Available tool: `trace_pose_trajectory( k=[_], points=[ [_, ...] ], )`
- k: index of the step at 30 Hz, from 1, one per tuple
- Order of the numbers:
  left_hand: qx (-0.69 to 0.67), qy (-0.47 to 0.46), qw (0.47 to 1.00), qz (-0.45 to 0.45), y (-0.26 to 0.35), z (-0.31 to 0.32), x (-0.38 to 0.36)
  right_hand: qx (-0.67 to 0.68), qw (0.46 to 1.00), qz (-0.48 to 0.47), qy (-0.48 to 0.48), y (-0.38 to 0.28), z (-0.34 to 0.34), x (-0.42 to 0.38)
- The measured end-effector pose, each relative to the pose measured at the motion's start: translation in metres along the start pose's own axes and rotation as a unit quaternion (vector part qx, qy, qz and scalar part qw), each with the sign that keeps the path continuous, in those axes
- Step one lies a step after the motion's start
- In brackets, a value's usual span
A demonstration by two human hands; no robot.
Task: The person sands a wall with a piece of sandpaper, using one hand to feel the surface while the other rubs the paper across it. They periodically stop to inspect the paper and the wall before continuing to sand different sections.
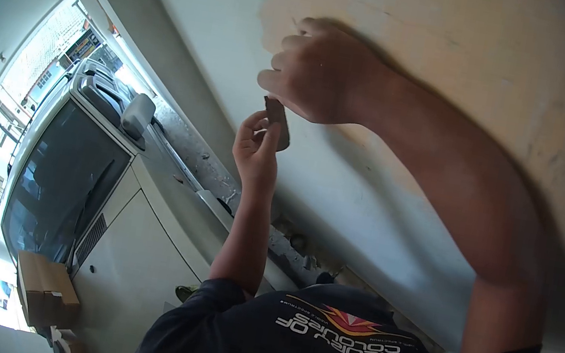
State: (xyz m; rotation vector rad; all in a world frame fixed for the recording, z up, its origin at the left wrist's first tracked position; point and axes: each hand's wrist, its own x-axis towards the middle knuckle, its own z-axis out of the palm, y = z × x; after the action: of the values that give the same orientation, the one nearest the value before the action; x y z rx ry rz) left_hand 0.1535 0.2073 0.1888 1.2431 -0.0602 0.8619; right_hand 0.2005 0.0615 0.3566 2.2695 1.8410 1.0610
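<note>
My left hand (257,148) is closed, thumb and fingers pinching a small flat brown piece (277,123) with a dark edge. The material of that piece cannot be made out. Just above it, my right hand (319,70) is raised close to the wall (422,58), back of the hand toward me. Its fingers are curled, and their tips are partly hidden. Whatever they hold, if anything, does not show clearly. Around the right hand the wall has a peach-beige patch with an uneven border against paler paint.
A pale van (144,243) with a dark windscreen and a side mirror (137,115) stands to the left. A cardboard box (47,290) rests at its front. Small debris (297,243) lies along the wall's foot.
</note>
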Motion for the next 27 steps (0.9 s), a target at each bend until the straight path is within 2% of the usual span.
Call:
trace_pose_trajectory(
  k=[2, 4, 6, 7, 8, 10, 13, 14, 16, 18, 19, 20, 22, 24, 25, 27],
  points=[
    [0.074, 0.031, 0.997, -0.015, 0.003, -0.002, -0.005, -0.011, 1.0, 0.005, 0.025, -0.003, -0.004, -0.005],
    [0.083, 0.047, 0.995, -0.039, 0.007, -0.001, -0.013, -0.021, 0.999, 0.001, 0.05, -0.004, -0.009, -0.009],
    [0.302, 0.059, 0.949, 0.068, 0.009, 0.001, -0.018, -0.037, 0.996, 0.014, 0.077, -0.001, -0.023, -0.01],
    [0.321, 0.079, 0.937, 0.108, 0.007, 0.003, -0.02, -0.037, 0.996, 0.007, 0.08, 0.0, -0.029, -0.011],
    [0.321, 0.083, 0.937, 0.112, 0.003, 0.003, -0.021, -0.049, 0.996, 0.014, 0.077, 0.001, -0.038, -0.012],
    [0.392, 0.097, 0.896, 0.184, -0.009, 0.003, -0.015, -0.07, 0.994, 0.018, 0.079, 0.004, -0.054, -0.012],
    [0.346, 0.115, 0.898, 0.247, -0.028, 0.033, 0.004, -0.041, 0.992, 0.065, 0.099, 0.009, -0.064, -0.015],
    [0.352, 0.083, 0.896, 0.257, -0.043, 0.04, 0.009, -0.038, 0.991, 0.072, 0.107, 0.008, -0.064, -0.016],
    [0.357, 0.122, 0.891, 0.252, -0.072, 0.061, -0.002, -0.057, 0.988, 0.07, 0.123, 0.013, -0.067, -0.008],
    [0.379, 0.095, 0.87, 0.301, -0.08, 0.068, -0.011, -0.046, 0.989, 0.083, 0.111, 0.01, -0.061, -0.005],
    [0.346, 0.05, 0.892, 0.287, -0.083, 0.066, -0.011, -0.065, 0.992, 0.086, 0.065, 0.01, -0.06, -0.004],
    [0.343, 0.051, 0.894, 0.284, -0.082, 0.064, -0.005, -0.067, 0.992, 0.085, 0.06, 0.01, -0.056, -0.003],
    [0.329, -0.06, 0.878, 0.342, -0.079, 0.055, 0.016, -0.063, 0.994, 0.07, 0.062, 0.01, -0.046, -0.001],
    [0.36, -0.088, 0.877, 0.307, -0.085, 0.039, 0.062, -0.072, 0.994, 0.069, 0.055, 0.009, -0.04, -0.001],
    [0.364, -0.108, 0.893, 0.244, -0.095, 0.025, 0.094, -0.087, 0.993, 0.066, 0.054, 0.009, -0.039, 0.0],
    [0.348, -0.109, 0.902, 0.232, -0.105, 0.025, 0.106, -0.084, 0.993, 0.067, 0.058, 0.008, -0.04, -0.001]
  ],
)
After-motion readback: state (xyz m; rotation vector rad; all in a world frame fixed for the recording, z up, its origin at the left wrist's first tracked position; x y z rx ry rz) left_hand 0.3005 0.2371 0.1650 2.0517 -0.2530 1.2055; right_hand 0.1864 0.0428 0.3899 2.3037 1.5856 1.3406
